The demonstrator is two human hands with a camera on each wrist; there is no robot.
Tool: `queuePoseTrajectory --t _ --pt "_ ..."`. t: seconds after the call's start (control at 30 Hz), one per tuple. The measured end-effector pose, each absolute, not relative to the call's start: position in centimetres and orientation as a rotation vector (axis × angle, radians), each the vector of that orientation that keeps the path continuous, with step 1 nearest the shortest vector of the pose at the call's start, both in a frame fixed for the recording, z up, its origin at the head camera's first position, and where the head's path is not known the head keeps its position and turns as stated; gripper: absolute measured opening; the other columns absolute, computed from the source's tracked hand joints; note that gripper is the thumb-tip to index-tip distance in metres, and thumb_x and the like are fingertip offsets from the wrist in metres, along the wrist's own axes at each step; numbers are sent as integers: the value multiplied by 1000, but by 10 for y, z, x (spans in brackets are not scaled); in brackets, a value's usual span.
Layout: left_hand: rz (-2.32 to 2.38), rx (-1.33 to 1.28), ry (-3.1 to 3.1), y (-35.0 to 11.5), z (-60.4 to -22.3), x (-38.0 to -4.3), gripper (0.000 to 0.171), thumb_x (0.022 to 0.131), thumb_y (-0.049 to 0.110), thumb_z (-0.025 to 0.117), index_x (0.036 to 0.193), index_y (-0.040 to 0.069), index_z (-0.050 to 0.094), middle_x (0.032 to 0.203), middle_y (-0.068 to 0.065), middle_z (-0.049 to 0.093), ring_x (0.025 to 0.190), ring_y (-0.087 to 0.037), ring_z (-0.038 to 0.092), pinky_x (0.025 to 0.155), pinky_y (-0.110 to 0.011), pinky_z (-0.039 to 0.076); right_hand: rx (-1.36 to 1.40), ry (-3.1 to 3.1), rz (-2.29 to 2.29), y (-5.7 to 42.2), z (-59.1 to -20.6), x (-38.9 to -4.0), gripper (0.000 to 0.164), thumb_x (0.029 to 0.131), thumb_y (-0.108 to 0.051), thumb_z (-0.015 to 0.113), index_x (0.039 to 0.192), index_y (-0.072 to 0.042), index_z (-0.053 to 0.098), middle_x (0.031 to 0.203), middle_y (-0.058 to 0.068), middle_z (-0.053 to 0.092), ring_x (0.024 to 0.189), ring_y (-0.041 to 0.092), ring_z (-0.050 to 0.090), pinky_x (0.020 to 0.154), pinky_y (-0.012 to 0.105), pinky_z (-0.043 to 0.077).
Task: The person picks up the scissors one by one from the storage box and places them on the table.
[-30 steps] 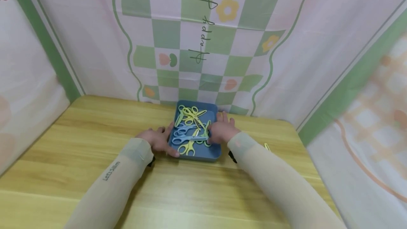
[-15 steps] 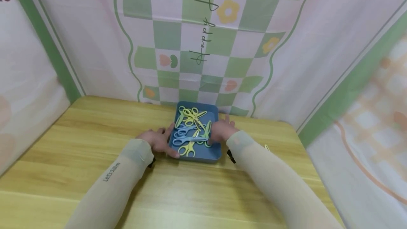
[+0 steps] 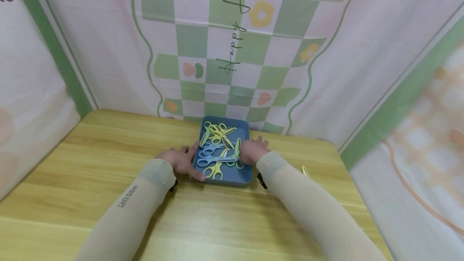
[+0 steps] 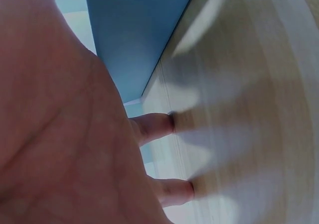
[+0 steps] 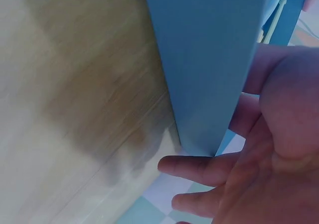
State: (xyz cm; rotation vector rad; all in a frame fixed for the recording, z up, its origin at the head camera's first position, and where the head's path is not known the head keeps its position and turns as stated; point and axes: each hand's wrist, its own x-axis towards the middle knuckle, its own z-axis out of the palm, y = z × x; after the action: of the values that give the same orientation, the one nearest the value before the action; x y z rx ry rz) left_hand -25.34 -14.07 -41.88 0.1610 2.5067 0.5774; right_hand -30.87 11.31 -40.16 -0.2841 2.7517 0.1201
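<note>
- Scissors [image 3: 222, 159] lie jumbled in a blue tray [image 3: 228, 182] at my twelve o'clock; I judge them light, stiff and hardly fragile, though their smooth handles may slip.
- Left hand [image 3: 181, 162], at the tray's nine o'clock: my fingers are spread wide along the outer wall, thumb by the seven o'clock corner.
- Green scissors [image 3: 204, 137] at ten o'clock point their tips toward seven; I'd lift them by the handle.
- Two blue pairs at nine o'clock have their loops toward the left wall, which I think offer the easiest hold.
- Yellow scissors [image 3: 217, 166] at seven o'clock cross the upper blue blades, so pulling one could drag the other.
- More yellow ones overlap near twelve o'clock, thin and bright.
- Green pair [image 3: 237, 150] at three o'clock, blades toward twelve, partly behind my hand.
- Right hand [image 3: 253, 151] lies over the three o'clock rim, some fingers stretched outside; my inner fingertips are hidden, so I cannot tell whether they pinch anything.
- Yellow piece [image 3: 305, 171], farther out toward four o'clock, is partly covered by my sleeve [image 3: 311, 200].
</note>
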Motion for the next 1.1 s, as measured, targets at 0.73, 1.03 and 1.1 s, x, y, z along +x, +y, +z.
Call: queuePoseTrajectory --t 0.73,1.03,1.1 --pt "601 166 2524 -140 -419 -250 132 65 75 77 160 35 -6 164 -16 11 142 -56 11 105 -73 19 -330 2878 53 115 -389 -309 7 80 -13 63 82 -11 69 131 15 60 141 53 20 102 75 14" --pt "580 174 2526 -141 -419 -252 132 64 76 76 160 36 -6 164 -16 11 142 -55 11 107 -71 19 -413 2943 187 120 -378 -307 4 79 -9 65 82 -11 68 137 18 56 143 47 19 104 74 14" --pt "581 175 2525 -141 -420 -253 133 64 76 77 160 36 -6 164 -16 11 142 -55 11 106 -71 19 -442 2958 218 123 -376 -306 6 81 -7 64 83 -9 70 142 22 51 144 48 15 105 75 12"
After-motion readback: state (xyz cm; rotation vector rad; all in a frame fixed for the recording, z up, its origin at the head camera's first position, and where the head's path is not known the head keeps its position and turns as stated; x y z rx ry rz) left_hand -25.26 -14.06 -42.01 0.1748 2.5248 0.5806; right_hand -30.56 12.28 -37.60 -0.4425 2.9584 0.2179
